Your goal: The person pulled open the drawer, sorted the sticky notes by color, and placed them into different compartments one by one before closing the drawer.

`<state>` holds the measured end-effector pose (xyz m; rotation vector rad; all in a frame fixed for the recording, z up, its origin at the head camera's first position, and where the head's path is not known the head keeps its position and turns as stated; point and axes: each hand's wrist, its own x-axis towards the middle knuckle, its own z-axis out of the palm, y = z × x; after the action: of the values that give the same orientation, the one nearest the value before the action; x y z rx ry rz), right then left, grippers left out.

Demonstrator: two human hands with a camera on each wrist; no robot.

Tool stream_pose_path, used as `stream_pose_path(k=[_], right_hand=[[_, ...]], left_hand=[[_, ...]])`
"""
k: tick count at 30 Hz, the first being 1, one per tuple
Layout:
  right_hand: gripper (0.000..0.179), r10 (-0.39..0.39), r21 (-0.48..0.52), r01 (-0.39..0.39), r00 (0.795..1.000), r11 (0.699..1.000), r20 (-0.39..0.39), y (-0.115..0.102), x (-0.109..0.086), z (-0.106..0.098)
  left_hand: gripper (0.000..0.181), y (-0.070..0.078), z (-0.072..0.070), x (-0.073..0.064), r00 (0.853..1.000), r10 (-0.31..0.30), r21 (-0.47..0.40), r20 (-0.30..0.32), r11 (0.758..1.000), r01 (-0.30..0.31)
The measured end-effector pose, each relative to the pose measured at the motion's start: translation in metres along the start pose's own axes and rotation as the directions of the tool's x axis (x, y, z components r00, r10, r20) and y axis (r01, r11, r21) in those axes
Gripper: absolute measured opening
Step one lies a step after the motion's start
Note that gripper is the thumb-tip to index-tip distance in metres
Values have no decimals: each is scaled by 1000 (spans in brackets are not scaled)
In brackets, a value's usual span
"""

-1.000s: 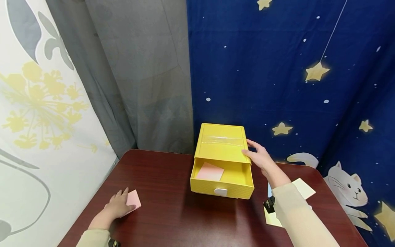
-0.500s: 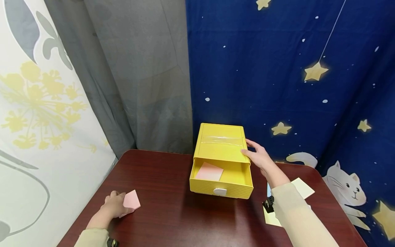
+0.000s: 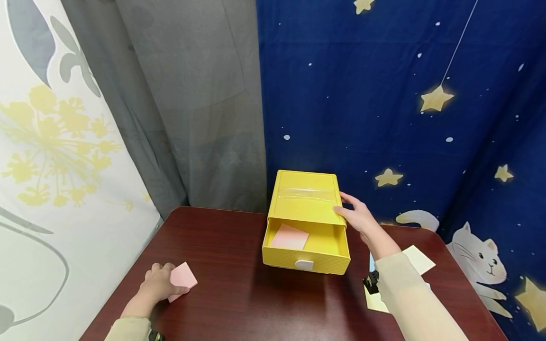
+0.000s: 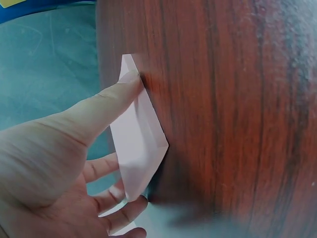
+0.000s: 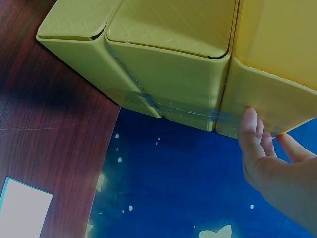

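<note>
My left hand (image 3: 157, 284) pinches a pink sticky note pad (image 3: 183, 277) at the table's left side. In the left wrist view the thumb lies across one face of the pad (image 4: 131, 144), with fingers behind its other edge; the pad is tilted. My right hand (image 3: 360, 218) rests on the right side of a yellow drawer unit (image 3: 304, 196), thumb at the top edge. In the right wrist view that hand (image 5: 277, 173) touches the top tier's side with fairly straight fingers. The top drawer (image 3: 328, 239) stands pulled out, and a pink note (image 3: 291, 237) lies inside it.
Pale yellow, cream and blue paper pads, including a cream pad (image 3: 419, 259), lie at the right, partly under the right sleeve (image 3: 418, 293). Behind the dark red table (image 3: 222, 265) hang grey and blue curtains (image 3: 384, 118). Clear tape crosses the drawer unit.
My left fingers, spread out over the pink pad before, have drawn in and now pinch it. The pad has turned and tilted slightly. My right hand and the drawer stay put.
</note>
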<state>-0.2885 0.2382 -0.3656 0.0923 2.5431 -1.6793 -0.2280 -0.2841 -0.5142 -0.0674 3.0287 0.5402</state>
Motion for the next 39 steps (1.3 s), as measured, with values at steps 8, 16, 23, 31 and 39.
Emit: stream_pose_path(k=[8,16,23,31,39], right_hand=[[67,-2,-5,2,1000,1000,3,0,1,1],[67,1,-7,-1,1000,1000,2,2,1,0],[67,7,-13,-7,1000,1000,-3,2,2,-1],[68,13,-10,-13,1000,1000,0,2,2,-1],[67,13,2,-13,1000,1000,5,2,1,0]], left_hand=[[95,0,1,0,999,-5,-3,-39,1000,5],[95,3,0,-1,996,7,31,-88,1000,-4],[70,9,0,-4,979,60,34,-193,998,-54],[46,12,5,0,942,126,37,-310,992,-120],[23,17,5,6,877,202,-21,-435,972,-234]])
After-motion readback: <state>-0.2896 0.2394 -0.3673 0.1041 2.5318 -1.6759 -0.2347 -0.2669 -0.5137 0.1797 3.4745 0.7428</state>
